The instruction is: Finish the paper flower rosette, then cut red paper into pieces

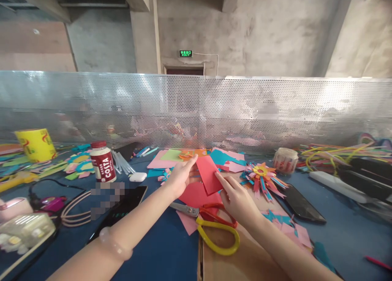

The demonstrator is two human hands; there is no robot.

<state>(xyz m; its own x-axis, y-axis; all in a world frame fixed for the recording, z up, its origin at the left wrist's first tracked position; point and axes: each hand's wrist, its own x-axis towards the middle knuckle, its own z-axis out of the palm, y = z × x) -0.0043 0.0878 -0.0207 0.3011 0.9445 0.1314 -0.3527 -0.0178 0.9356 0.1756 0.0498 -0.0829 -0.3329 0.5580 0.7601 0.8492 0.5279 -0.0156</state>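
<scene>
A folded piece of red paper (209, 175) is held up over the table between my two hands. My left hand (181, 175) pinches its upper left edge, thumb raised near the top corner. On the paper's right edge, the fingers of my right hand (235, 193) are closed. More red paper (196, 193) lies just below. Scissors (219, 232) with one yellow and one red handle rest on the table under my hands, their blades partly hidden by my left forearm. To the right of the paper sits a many-coloured paper flower (260, 173).
A Costa bottle (103, 162), an earbud case (138, 177) and a dark phone (122, 211) are at left. Another phone (303, 203) and a can (285, 160) stand right. Paper scraps (288, 228) lie near my right forearm. A perforated metal panel (196, 109) closes the back.
</scene>
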